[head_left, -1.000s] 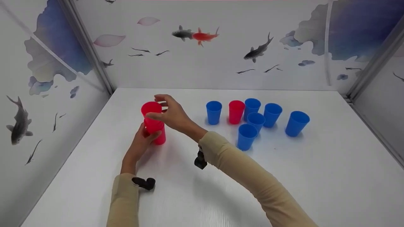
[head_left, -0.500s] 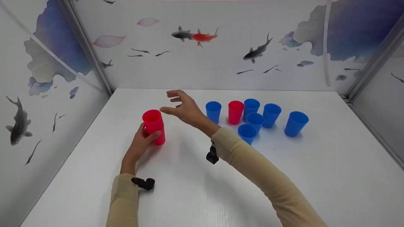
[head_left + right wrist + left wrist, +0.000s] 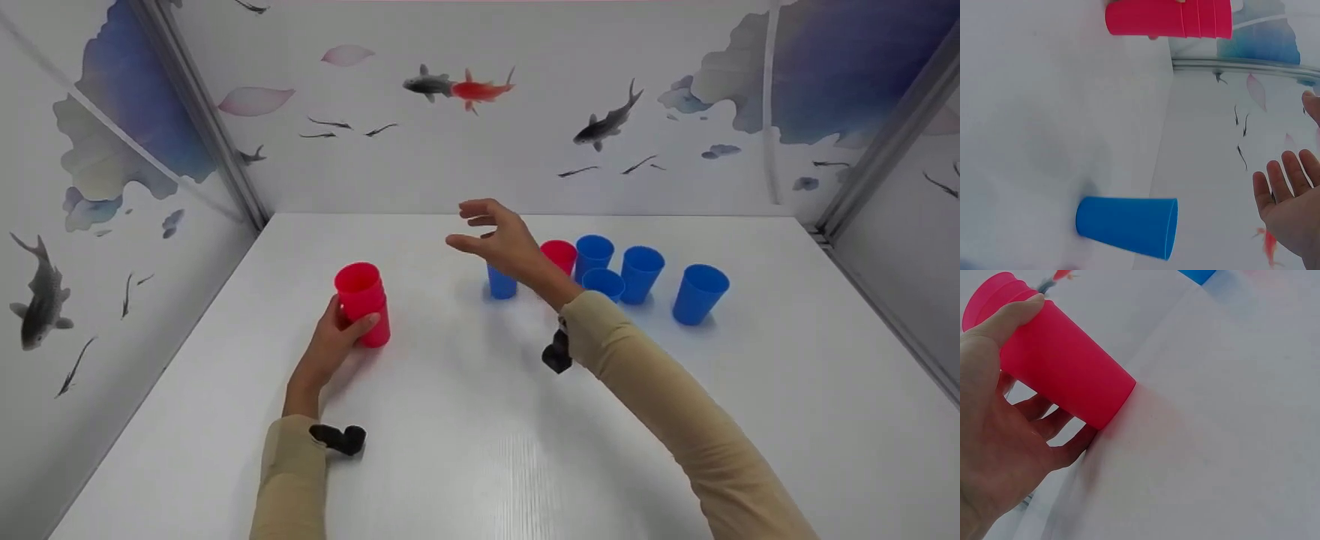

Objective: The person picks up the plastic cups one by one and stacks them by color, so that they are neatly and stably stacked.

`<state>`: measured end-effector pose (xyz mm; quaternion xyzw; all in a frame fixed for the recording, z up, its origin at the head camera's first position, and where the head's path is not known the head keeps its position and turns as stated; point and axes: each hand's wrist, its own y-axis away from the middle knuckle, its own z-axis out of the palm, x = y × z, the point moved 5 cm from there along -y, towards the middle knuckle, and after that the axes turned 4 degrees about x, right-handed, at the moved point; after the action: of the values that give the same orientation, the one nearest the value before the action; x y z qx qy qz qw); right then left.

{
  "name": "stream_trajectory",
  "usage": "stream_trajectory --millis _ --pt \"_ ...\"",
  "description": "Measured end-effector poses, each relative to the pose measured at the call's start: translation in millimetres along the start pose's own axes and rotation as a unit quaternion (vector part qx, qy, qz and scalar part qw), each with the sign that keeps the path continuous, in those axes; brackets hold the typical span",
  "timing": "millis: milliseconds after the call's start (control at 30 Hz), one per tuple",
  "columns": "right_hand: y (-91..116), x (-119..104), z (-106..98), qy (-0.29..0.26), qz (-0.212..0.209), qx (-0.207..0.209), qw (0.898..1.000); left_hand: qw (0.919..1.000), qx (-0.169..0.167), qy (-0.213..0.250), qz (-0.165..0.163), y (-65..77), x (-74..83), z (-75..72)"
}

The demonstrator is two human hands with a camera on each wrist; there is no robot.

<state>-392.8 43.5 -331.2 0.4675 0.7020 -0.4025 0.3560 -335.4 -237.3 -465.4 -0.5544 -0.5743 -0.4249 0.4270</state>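
A nested stack of red plastic cups (image 3: 366, 304) stands upright on the left part of the table. Curled around its side, my left hand (image 3: 328, 346) grips it, thumb in front; the left wrist view shows several rims stacked at the top of the red cups (image 3: 1067, 360). My right hand (image 3: 506, 241) hovers with nothing in it, fingers loosely bent and thumb apart. Below it is a single blue cup (image 3: 502, 285), partly covered by the hand in the head view. The right wrist view shows that blue cup (image 3: 1126, 225) apart from the right hand (image 3: 1292, 202).
Right of that cup stand a red cup (image 3: 559, 255) and several upright blue cups (image 3: 643, 276), some partly hidden by my right forearm. One blue cup (image 3: 699, 296) stands farther right. The white table (image 3: 450, 420) is bounded by walls printed with fish.
My right hand has let go of the top of the red stack and moved right, over the blue cup. The top red cup has sunk lower into the stack. My left hand keeps its grip.
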Motion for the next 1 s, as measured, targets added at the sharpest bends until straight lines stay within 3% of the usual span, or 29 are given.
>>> stream_trajectory --millis 233,600,1000 --pt "-0.6 24.6 -39.1 0.028 0.041 -0.011 0.999 0.9999 0.003 -0.007 -0.014 -0.7 -3.8 1.6" --pt "0.9 56.1 -89.1 0.087 0.061 -0.039 0.994 0.9999 0.004 -0.01 -0.008 -0.5 -2.2 -2.0" --pt "3.3 92.0 -114.6 0.109 0.106 -0.02 0.988 1.0 0.001 -0.001 0.0 -1.2 -0.4 0.0"
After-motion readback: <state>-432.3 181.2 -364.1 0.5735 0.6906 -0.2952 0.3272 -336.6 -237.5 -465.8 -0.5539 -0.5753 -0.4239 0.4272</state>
